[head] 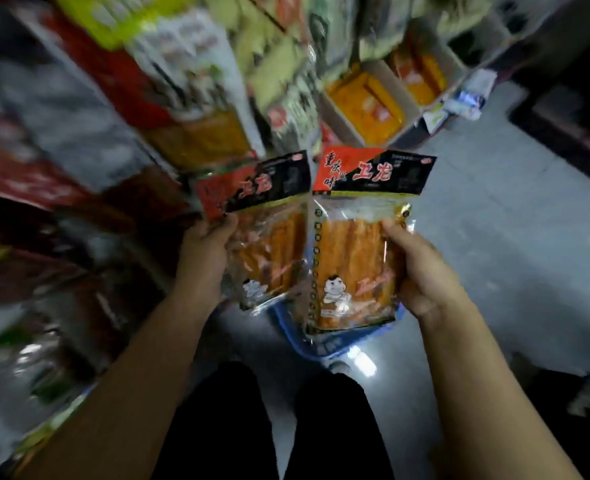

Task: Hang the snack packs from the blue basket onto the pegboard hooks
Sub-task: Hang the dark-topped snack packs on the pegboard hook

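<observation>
Shelving (89, 140) w/ blurred packs fills the left side; no pegboard hooks can be made out in the blur. The floor (494, 237) is grey, and on it, just ahead of the dark-trousered legs, sits the blue basket (307, 348), mostly hidden behind the held packs. Cardboard boxes (362, 109) of orange packs are seen further back, near the foot of the shelving. Two snack packs are held up over the basket, side by side, upright, approx. touching at their inner edges: the right pack (355, 244) is gripped at its right edge by the right hand (421, 271), thumb on the front; the left pack (269, 237) is gripped at its left edge by the left hand (207, 258). Both look light, thin and floppy, w/ glossy clear film prob. slippery and crinkly; contents appear as soft orange sticks, not fragile. The stiffer printed header at the top is judged the best place to be pinched, so the pack hangs straight and any hang hole (not visible here) can be lined up w/ a hook.
</observation>
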